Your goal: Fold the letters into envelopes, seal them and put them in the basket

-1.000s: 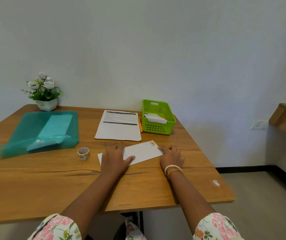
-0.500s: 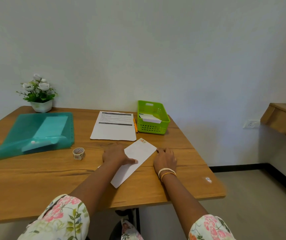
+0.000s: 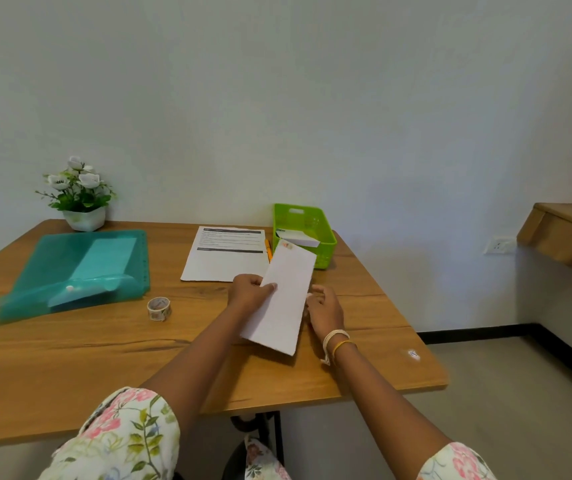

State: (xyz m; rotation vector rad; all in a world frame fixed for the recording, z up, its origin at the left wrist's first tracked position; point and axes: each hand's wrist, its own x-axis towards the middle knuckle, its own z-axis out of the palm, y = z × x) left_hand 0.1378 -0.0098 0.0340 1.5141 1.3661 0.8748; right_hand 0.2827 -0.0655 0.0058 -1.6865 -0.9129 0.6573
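Observation:
My left hand pinches the left edge of a white envelope, lifted off the table and pointing lengthwise toward the green basket. A small stamp marks the envelope's far end. My right hand hovers just right of the envelope, fingers apart, holding nothing. The basket at the table's far right holds a white envelope. A printed letter lies flat left of the basket, with an orange pen between them. A roll of patterned tape stands left of my hands.
A teal plastic folder with paper inside lies on the left of the wooden table. A white pot of flowers sits at the far left corner. The table's right edge is near the basket; a wooden shelf juts out at right.
The envelope lay flat under both hands; my left hand has turned it lengthwise and lifted it off the table toward the basket. My right hand has let go and drawn slightly aside.

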